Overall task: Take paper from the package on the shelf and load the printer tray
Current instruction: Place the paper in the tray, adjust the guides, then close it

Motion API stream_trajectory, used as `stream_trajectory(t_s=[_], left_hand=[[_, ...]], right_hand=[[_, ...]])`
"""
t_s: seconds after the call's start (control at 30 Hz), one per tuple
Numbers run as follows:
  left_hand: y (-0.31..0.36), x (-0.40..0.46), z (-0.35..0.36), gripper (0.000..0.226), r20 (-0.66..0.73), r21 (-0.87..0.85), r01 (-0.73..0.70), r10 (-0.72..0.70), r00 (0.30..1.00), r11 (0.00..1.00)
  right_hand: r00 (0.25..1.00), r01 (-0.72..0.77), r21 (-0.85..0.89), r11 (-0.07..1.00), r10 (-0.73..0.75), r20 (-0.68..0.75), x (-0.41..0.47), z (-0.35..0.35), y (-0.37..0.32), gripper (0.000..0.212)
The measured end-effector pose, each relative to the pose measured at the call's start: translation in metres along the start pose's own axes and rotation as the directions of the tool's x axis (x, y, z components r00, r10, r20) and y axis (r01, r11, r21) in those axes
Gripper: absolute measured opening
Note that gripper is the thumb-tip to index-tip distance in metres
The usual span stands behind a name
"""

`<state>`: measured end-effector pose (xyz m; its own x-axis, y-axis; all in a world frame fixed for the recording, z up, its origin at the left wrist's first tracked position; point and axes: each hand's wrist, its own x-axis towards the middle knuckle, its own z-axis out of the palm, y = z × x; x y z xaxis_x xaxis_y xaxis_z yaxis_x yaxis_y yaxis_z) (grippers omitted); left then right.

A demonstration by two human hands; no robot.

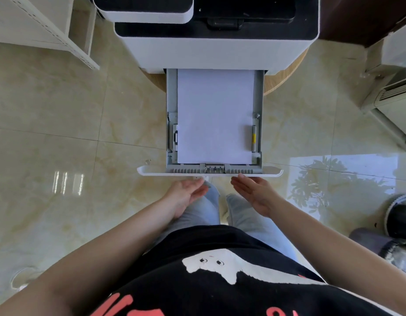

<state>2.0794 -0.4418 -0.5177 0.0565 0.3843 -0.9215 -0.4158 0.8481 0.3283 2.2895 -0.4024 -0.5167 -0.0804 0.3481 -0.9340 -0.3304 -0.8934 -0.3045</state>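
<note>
While the paper tray (170, 92) stood pulled fully out of the white printer (215, 53), a flat stack of white paper (215, 115) lay inside it between the grey side guides. Both forearms reached forward from the person's black printed shirt (220, 277) over the pale jeans (204, 210). The left hand (186, 192) was open, palm turned inward and up, its fingertips just under the tray's white front panel (151, 171). The right hand (254, 192) was likewise open and empty, palm facing the left one, fingertips close to the same panel edge; whether either touched it could not be told. A white shelf unit (67, 35) stood at upper left on the glossy tiled floor (60, 110).
</note>
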Motion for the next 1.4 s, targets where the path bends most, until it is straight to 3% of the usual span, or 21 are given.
stream_trajectory(t_s=[0.13, 0.23, 0.43, 0.6, 0.83, 0.97, 1.13, 1.3, 1.4], left_hand=[[-0.010, 0.007, 0.007, 0.017, -0.069, -0.153, -0.116, 0.107, 0.992, 0.981], [-0.017, 0.010, 0.012, 0.011, -0.116, -0.241, -0.229, 0.207, 0.972, 0.943], [-0.023, 0.013, 0.022, 0.021, -0.188, -0.288, -0.377, 0.334, 0.923, 0.880], [-0.002, 0.017, 0.035, 0.030, -0.184, -0.322, -0.418, 0.377, 0.908, 0.849], [0.041, 0.042, 0.046, 0.013, -0.216, -0.270, -0.479, 0.433, 0.875, 0.835], [0.061, 0.059, 0.045, 0.016, -0.283, -0.098, -0.563, 0.519, 0.806, 0.821], [0.077, 0.075, 0.039, 0.017, -0.253, 0.087, -0.606, 0.606, 0.754, 0.790], [0.113, 0.086, 0.049, 0.025, -0.247, 0.060, -0.628, 0.622, 0.743, 0.776], [0.134, 0.094, 0.051, 0.029, -0.236, 0.039, -0.640, 0.629, 0.741, 0.768]], right_hand=[[0.999, 0.045, 0.123, 0.991, -0.047, 0.014, 0.009, -0.006, 0.007, 0.039], [0.995, 0.090, 0.155, 0.984, -0.095, 0.025, 0.015, -0.007, 0.012, 0.019], [0.974, 0.184, 0.243, 0.952, -0.211, 0.088, 0.017, -0.006, 0.014, 0.008], [0.959, 0.240, 0.234, 0.942, -0.268, 0.095, 0.019, 0.004, -0.009, 0.007], [0.960, 0.255, 0.193, 0.948, -0.272, 0.069, 0.038, 0.031, -0.048, 0.014], [0.960, 0.274, 0.115, 0.955, -0.278, 0.021, 0.050, 0.049, -0.060, 0.023], [0.923, 0.384, 0.031, 0.923, -0.385, 0.010, 0.058, 0.058, -0.071, 0.024], [0.895, 0.447, 0.008, 0.895, -0.447, -0.010, 0.069, 0.080, -0.100, 0.017], [0.895, 0.445, 0.007, 0.895, -0.445, -0.012, 0.076, 0.091, -0.117, 0.025]])
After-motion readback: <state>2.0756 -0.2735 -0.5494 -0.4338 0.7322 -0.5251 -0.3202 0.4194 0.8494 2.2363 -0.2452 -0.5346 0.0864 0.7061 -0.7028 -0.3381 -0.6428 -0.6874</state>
